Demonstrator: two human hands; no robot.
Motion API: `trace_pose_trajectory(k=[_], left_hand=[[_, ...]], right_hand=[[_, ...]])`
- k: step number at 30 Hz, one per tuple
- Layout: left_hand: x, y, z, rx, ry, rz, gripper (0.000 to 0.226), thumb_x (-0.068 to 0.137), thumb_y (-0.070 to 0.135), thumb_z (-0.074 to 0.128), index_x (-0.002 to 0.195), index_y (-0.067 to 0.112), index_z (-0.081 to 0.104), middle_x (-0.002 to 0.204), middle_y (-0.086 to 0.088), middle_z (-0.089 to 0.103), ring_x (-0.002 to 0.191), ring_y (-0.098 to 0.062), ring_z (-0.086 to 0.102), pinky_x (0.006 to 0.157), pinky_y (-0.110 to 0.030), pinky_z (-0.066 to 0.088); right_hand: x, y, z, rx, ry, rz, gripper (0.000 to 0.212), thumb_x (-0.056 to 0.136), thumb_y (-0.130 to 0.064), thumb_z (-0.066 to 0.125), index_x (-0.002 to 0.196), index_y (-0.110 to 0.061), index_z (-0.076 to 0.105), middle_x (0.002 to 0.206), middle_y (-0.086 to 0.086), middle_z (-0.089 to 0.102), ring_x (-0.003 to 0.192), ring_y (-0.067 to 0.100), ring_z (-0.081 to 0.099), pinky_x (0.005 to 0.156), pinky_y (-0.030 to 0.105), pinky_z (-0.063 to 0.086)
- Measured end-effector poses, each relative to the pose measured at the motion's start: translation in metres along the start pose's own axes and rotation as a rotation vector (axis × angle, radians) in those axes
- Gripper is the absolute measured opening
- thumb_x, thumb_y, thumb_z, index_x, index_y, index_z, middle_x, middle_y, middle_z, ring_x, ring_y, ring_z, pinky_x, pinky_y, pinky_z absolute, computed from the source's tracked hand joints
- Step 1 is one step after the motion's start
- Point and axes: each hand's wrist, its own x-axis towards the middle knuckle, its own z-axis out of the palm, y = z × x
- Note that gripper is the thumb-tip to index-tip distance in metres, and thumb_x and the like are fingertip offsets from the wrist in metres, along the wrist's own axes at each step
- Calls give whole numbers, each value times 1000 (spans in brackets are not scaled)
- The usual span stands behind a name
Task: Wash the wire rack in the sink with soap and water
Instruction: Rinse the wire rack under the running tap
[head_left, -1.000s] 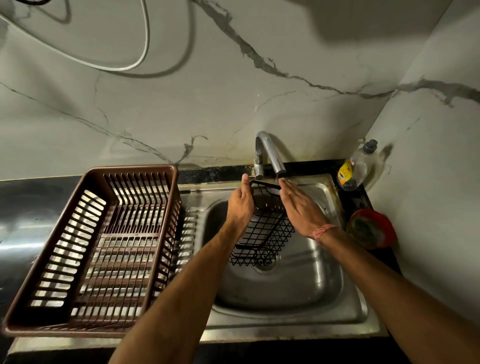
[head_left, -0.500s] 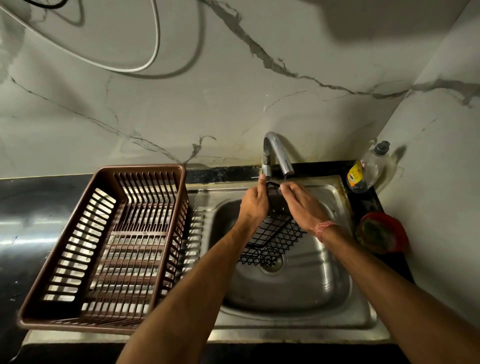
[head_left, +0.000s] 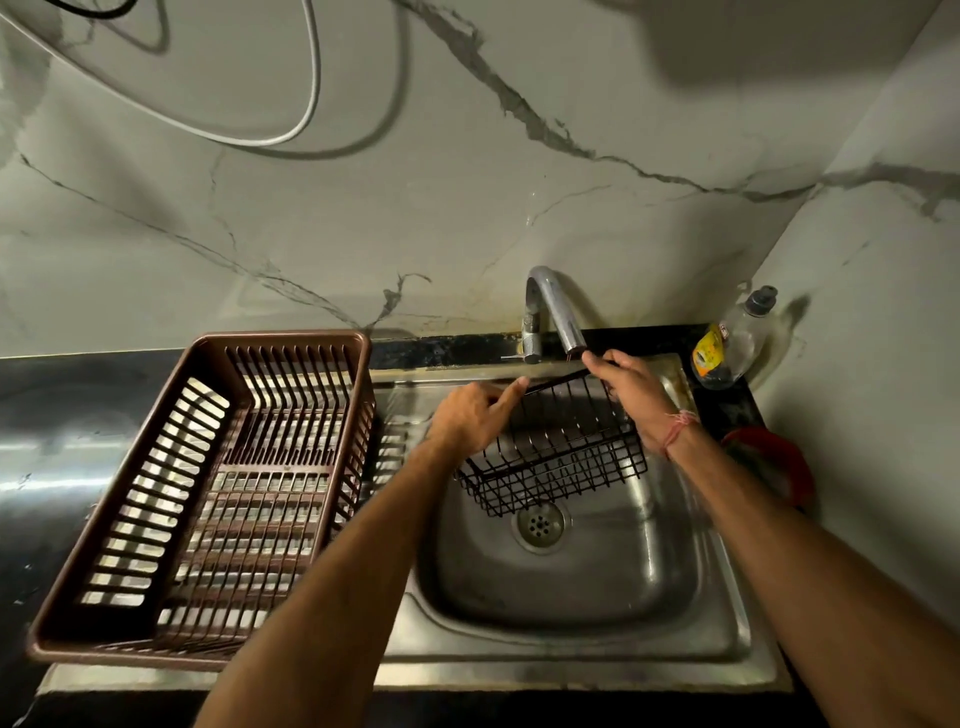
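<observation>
We see the black wire rack (head_left: 558, 447) held tilted over the steel sink (head_left: 571, 587), just under the tap (head_left: 556, 312), with its lower edge near the drain (head_left: 538, 525). The right hand (head_left: 634, 395) has a closed grip on the rack's upper right corner, thumb and fingers wrapped on the top wire beside the spout. The left hand (head_left: 472, 421) rests on the rack's left end, fingers stretched along the top wire; we cannot tell whether its thumb hooks under. A red thread (head_left: 678, 428) circles the right wrist. A brown basket (head_left: 208, 499) sits on the drainboard to the left. On the dark desk (head_left: 62, 415) at right, a soap bottle (head_left: 735, 343) stands in the corner, with a red bowl (head_left: 774, 467) in front of it.
</observation>
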Motion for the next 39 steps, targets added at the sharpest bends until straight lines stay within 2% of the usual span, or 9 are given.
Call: trace_pose_trajectory(k=[3, 8, 10, 12, 16, 21, 26, 32, 39], left_hand=[[0, -13, -1, 12, 62, -28, 55, 101, 77, 42, 66, 35, 54, 60, 8, 53, 50, -8, 47, 55, -26, 43], [2, -13, 7, 173, 227, -134, 67, 94, 87, 38, 64, 28, 49, 57, 5, 51, 50, -13, 49, 55, -30, 50], [5, -9, 5, 216, 256, -162, 68, 92, 89, 35, 65, 29, 53, 57, 5, 54, 50, -14, 51, 55, -31, 52], [7, -3, 4, 255, 280, -168, 70, 94, 88, 35, 64, 28, 53, 57, 6, 53, 50, -13, 51, 55, -28, 49], [10, 6, 7, 327, 342, -143, 73, 101, 81, 31, 63, 22, 53, 60, 3, 58, 53, -16, 55, 60, -31, 52], [13, 3, 10, 370, 359, -163, 75, 107, 72, 25, 71, 18, 62, 66, -1, 64, 55, -17, 59, 63, -36, 59], [9, -3, 2, 384, 367, -182, 71, 109, 67, 28, 69, 19, 61, 63, 1, 57, 53, -16, 51, 66, -35, 55], [11, 16, 9, 389, 375, -131, 70, 110, 65, 28, 68, 19, 61, 63, 2, 58, 56, -17, 56, 68, -36, 57], [7, 19, 6, 444, 380, -97, 71, 111, 64, 27, 66, 19, 58, 60, 3, 54, 54, -17, 52, 68, -36, 54]], right_hand=[[3, 5, -3, -61, 37, -25, 33, 100, -48, 62, 80, -24, 52, 68, -16, 57, 70, 8, 54, 66, 29, 40], [-2, -1, 4, -673, 29, -282, 27, 108, -44, 47, 123, -24, 57, 113, -1, 62, 84, 15, 61, 56, 23, 39], [-2, 2, 10, -912, 11, -371, 43, 110, -43, 38, 144, -20, 51, 153, 3, 44, 120, 21, 58, 82, 29, 55], [-4, 6, 18, -1131, 43, -426, 53, 111, -44, 25, 153, -17, 43, 167, 8, 31, 155, 29, 26, 124, 50, 30], [-22, 3, 40, -1354, -4, -540, 70, 109, -56, 6, 163, -15, 27, 168, 7, 27, 159, 24, 18, 128, 55, 6], [-26, 9, 44, -1359, -61, -575, 68, 109, -55, 3, 165, -17, 13, 171, 5, 18, 159, 21, 13, 129, 51, 10], [-10, 17, 15, -1250, 85, -356, 72, 108, -54, 0, 164, -11, 13, 172, 10, 11, 160, 23, 4, 131, 46, 5], [-34, 18, 60, -1282, -15, -573, 68, 110, -51, 1, 165, -12, 5, 172, 8, 4, 160, 23, -2, 130, 49, 9], [-22, 18, 41, -1214, 58, -474, 67, 110, -51, 6, 165, -13, 15, 170, 8, 22, 159, 22, 14, 130, 47, 11]])
